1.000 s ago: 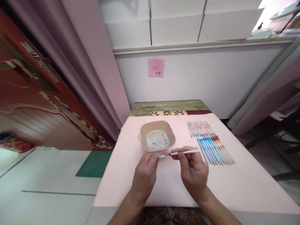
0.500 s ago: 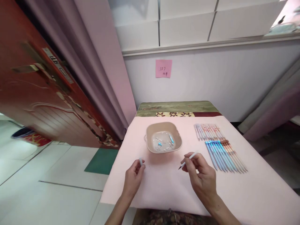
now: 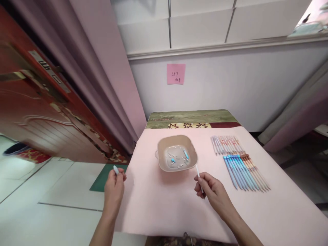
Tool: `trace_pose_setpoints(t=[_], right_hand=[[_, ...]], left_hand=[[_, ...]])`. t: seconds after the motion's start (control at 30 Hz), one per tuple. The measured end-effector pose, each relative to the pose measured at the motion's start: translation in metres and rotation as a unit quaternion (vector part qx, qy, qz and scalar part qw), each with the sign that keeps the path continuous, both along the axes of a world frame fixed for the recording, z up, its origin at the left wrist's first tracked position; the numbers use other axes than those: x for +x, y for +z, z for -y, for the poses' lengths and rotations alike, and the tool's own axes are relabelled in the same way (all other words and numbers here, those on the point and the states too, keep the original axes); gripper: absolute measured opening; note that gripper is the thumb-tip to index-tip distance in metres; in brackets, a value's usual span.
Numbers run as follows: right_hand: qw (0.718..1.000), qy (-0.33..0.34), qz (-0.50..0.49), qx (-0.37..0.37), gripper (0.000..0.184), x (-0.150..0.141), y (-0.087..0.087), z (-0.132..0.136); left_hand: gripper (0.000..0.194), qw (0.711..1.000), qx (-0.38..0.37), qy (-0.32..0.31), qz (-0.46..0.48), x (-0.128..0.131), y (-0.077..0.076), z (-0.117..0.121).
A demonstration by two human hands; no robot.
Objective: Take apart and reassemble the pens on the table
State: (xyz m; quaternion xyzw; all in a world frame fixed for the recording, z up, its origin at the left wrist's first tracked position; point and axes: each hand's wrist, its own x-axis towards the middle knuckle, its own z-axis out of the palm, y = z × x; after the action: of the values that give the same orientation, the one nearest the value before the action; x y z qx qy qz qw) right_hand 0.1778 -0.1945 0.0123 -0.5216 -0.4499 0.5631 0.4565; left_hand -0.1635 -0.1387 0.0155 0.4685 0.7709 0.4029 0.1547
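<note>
My left hand is beyond the table's left edge, its fingers closed on a short pale cap-like piece with a rounded top. My right hand pinches a slim white pen-like stick just right of the basin. The stick's upper end points up near the basin's rim, and a dark tip shows below the fingers. Between my hands stands a beige basin with several small white bits and a few blue pieces on its bottom.
To the right, two rows of pens lie side by side: a pale row behind, blue pens and brown-topped pens in front. A pink cloth covers the table. A wall stands behind, a red door on the left.
My left hand has swung left, off the table, with the cap-like piece. The right hand has turned the stick more upright and shifted slightly toward me. My view has turned slightly.
</note>
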Motion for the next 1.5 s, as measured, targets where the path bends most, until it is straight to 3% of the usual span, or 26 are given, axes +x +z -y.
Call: trace_pose_setpoints(t=[0.07,0.2,0.43,0.57,0.67,0.73,0.77,0.8,0.87,0.97,1.03,1.13,1.3,1.5], right_hand=[[1.0,0.008,-0.001,-0.003,0.037,-0.003,0.004,-0.004],[1.0,0.026,-0.012,-0.005,0.033,-0.011,0.014,-0.011],[0.999,0.036,-0.02,-0.02,0.033,-0.004,0.012,-0.016],[0.999,0.022,-0.028,-0.041,0.035,0.002,0.009,-0.02],[0.997,0.004,-0.06,-0.058,0.037,0.003,0.015,-0.024],[0.993,-0.01,-0.095,-0.071,0.035,0.001,0.021,-0.03],[0.99,-0.014,-0.114,-0.079,0.032,-0.001,0.024,-0.034],[0.988,-0.017,-0.13,-0.086,0.028,-0.002,0.027,-0.039],[0.986,-0.019,-0.146,-0.081,0.017,-0.006,0.031,-0.05],[0.989,-0.028,-0.139,-0.038,0.006,-0.012,0.036,-0.07],[0.991,-0.03,-0.13,-0.026,0.006,-0.015,0.038,-0.082],[0.99,-0.032,-0.136,-0.032,0.013,-0.02,0.042,-0.095],[0.993,-0.013,-0.116,-0.031,0.03,-0.026,0.041,-0.106],[0.994,-0.018,-0.103,-0.012,0.03,-0.039,0.032,-0.114]], left_hand=[[0.012,0.989,-0.121,0.007,-0.09,-0.016,-0.011,-0.003],[0.026,0.951,-0.245,-0.033,-0.187,-0.02,-0.032,-0.008],[0.03,0.912,-0.325,-0.078,-0.236,-0.009,-0.038,-0.007],[0.027,0.916,-0.324,-0.057,-0.23,-0.005,-0.032,-0.006],[0.018,0.956,-0.248,-0.045,-0.148,0.012,-0.013,-0.016],[0.022,0.986,-0.155,-0.067,-0.006,0.036,0.006,-0.025],[0.027,0.983,-0.122,-0.09,0.1,0.053,0.016,-0.03],[0.031,0.964,-0.104,-0.106,0.221,0.072,0.026,-0.035],[0.036,0.886,-0.109,-0.172,0.416,0.111,0.042,-0.044],[0.044,0.793,-0.133,-0.213,0.555,0.162,0.051,-0.055],[0.048,0.757,-0.138,-0.213,0.602,0.182,0.048,-0.062],[0.048,0.739,-0.138,-0.199,0.628,0.193,0.04,-0.071],[0.045,0.758,-0.121,-0.193,0.611,0.188,0.037,-0.078],[0.039,0.795,-0.105,-0.205,0.561,0.193,0.036,-0.074]])
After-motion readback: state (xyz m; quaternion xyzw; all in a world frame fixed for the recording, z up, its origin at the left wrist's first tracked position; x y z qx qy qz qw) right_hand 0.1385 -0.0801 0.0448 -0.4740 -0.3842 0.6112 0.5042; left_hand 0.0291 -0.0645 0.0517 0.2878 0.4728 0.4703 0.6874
